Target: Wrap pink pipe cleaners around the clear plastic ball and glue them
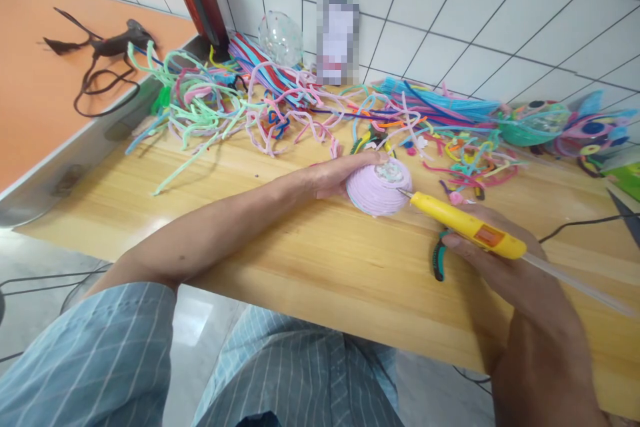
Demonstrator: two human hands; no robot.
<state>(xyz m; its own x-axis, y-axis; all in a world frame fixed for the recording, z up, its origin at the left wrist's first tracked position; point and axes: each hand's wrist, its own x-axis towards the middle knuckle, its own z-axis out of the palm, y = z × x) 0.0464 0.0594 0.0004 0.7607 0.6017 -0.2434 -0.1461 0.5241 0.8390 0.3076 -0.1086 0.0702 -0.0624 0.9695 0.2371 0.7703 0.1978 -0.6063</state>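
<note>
Visibly lilac ball [375, 197]; ridged coils; rounded; pale mottled patch on top

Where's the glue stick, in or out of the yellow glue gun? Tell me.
Partly in: the clear glue stick enters the rear of the glue gun, with a long length sticking out.

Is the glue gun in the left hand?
No, the right hand holds the yellow glue gun, while the left hand holds the lilac ball at its tip.
</note>
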